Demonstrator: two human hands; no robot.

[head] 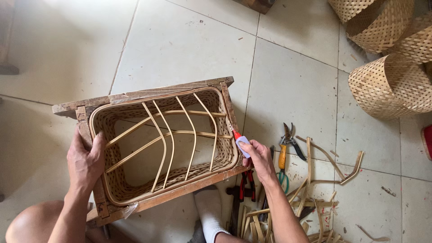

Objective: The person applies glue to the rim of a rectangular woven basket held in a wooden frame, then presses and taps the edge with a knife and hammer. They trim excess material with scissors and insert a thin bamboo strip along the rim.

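Head view, the work: a half-woven rectangular basket [166, 148] sits inside a wooden frame mould [148, 92] on the tiled floor [189, 45], bent cane ribs [180, 135] crossing its open middle
Head view, right hand: the right hand [256, 155] reaches in from the lower right, wrist bent slightly up, its fingers [245, 146] pinched together round a small glue tube with a red nozzle [240, 139], the tip touching the basket's right rim
Head view, left hand: the left hand [85, 162] clamps the frame's left side, thumb lying over the woven rim and the other fingers wrapped outside, forearm rising straight from below
Head view, risk of glue: with the nozzle right on the rim, too hard a squeeze would likely run glue down the weave or bond basket to mould
Head view, risk of slip: the frame appears to rest tilted against the person's leg; should the left grip ease, it could tip and throw the nozzle off its spot
Head view, risk to skin: the pinching fingertips sit close to the tip, so stray glue could reach them
Head view, surroundings: orange-handled shears [284, 148] and red-handled pliers [247, 182] lie just beside the right wrist among cane offcuts [315, 189]; a white sock [208, 216] shows below the frame; finished woven baskets [391, 85] stand well apart at upper right
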